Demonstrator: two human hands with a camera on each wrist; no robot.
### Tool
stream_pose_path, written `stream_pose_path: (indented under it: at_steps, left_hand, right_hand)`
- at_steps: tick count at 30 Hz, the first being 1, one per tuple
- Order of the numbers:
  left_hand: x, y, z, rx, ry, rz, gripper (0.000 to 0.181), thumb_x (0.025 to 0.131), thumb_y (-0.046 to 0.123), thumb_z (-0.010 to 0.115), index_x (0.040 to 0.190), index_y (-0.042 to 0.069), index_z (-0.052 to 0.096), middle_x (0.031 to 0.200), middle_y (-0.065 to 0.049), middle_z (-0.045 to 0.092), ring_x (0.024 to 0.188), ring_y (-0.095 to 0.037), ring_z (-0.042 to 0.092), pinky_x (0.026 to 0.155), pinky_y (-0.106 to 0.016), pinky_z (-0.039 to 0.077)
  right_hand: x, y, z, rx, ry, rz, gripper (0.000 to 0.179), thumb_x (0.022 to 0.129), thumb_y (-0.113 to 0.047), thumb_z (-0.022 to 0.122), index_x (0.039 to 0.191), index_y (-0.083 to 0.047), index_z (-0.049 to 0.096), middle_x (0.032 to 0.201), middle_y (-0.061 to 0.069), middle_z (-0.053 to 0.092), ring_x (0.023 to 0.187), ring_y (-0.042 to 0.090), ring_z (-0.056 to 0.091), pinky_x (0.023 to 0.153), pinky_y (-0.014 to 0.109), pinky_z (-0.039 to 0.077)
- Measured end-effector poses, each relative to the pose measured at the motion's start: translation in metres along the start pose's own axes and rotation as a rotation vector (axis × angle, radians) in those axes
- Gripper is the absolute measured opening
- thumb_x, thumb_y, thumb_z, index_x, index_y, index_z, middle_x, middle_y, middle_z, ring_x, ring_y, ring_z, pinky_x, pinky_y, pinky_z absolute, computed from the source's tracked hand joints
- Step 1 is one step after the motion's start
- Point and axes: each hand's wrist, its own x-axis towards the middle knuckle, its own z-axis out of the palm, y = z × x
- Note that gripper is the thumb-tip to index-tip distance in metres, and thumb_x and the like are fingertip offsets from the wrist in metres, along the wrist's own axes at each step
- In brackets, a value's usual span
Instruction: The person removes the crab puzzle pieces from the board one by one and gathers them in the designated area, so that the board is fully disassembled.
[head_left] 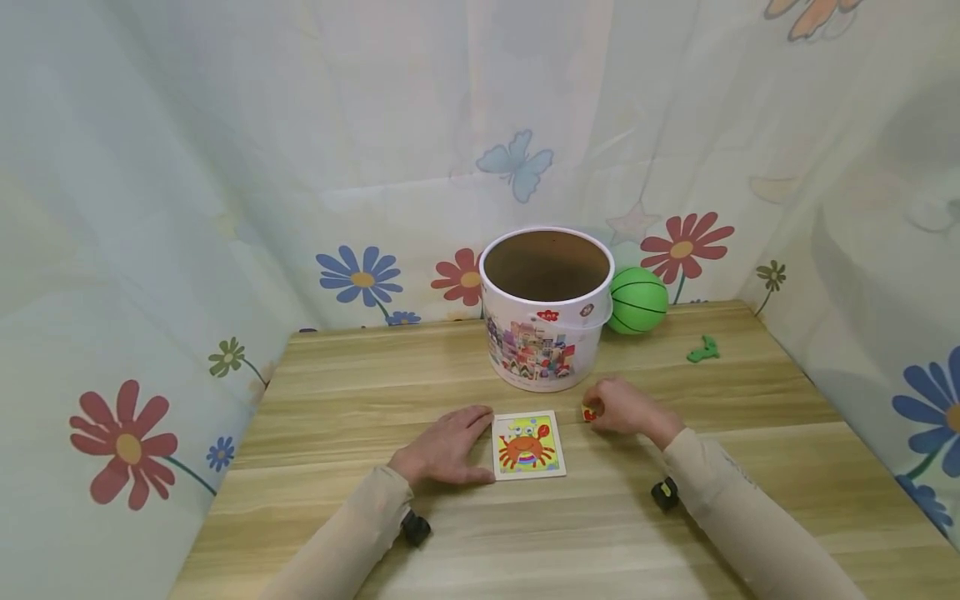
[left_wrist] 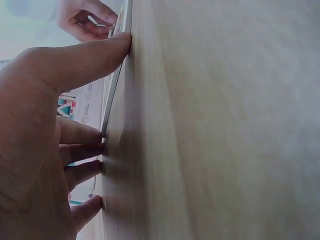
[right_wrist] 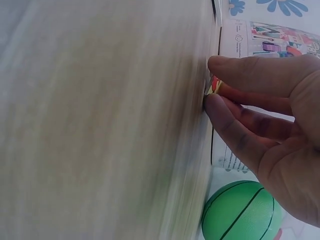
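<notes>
A square crab puzzle (head_left: 527, 451) in a pale frame lies flat on the wooden table. My left hand (head_left: 447, 447) rests at its left side, thumb by the near corner and index finger by the far one. In the left wrist view, the thumb (left_wrist: 95, 60) and a fingertip touch the board's thin edge (left_wrist: 111, 97). To the right of the puzzle, my right hand (head_left: 624, 407) pinches a small red and yellow puzzle piece (head_left: 588, 413) between thumb and fingers, close to the tabletop. Those fingers cover most of the piece (right_wrist: 214, 85) in the right wrist view.
A white printed bucket (head_left: 543, 354) with a dark interior stands behind the puzzle. Against its right side is a green ball (head_left: 639, 302). A small green figure (head_left: 703, 350) lies farther right. Flowered curtains (head_left: 405, 167) enclose the table's back and sides.
</notes>
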Motion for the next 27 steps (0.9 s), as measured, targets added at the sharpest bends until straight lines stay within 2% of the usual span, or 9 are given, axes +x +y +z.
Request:
stream_pose_path:
  at_steps: [13, 19, 27]
  left_hand:
    - [0.000, 0.000, -0.002, 0.007, -0.002, 0.003, 0.101, 0.079, 0.073, 0.059, 0.152, 0.009, 0.031, 0.158, -0.006, 0.030, 0.145, -0.024, 0.030, 0.119, -0.043, 0.027]
    - [0.000, 0.000, -0.001, 0.003, -0.002, -0.003, 0.102, 0.079, 0.073, 0.059, 0.153, 0.009, 0.031, 0.158, -0.006, 0.030, 0.145, -0.024, 0.030, 0.119, -0.044, 0.026]
    - [0.000, 0.000, -0.001, -0.008, -0.002, 0.001, 0.102, 0.079, 0.073, 0.059, 0.153, 0.009, 0.031, 0.158, -0.007, 0.030, 0.145, -0.025, 0.030, 0.119, -0.044, 0.027]
  right_hand:
    - [0.001, -0.005, -0.001, -0.028, -0.026, 0.009, 0.013, 0.076, -0.007, 0.078, 0.077, -0.012, 0.066, 0.067, -0.002, 0.054, 0.063, 0.014, 0.048, 0.059, 0.028, 0.042]
    - [0.001, -0.007, -0.002, -0.068, -0.036, -0.022, 0.009, 0.076, -0.007, 0.077, 0.081, -0.011, 0.070, 0.070, -0.004, 0.057, 0.065, 0.012, 0.050, 0.061, 0.027, 0.046]
    - [0.001, -0.010, -0.002, -0.113, -0.056, -0.029, 0.013, 0.077, -0.007, 0.075, 0.073, -0.013, 0.064, 0.070, -0.004, 0.055, 0.065, 0.013, 0.049, 0.060, 0.026, 0.044]
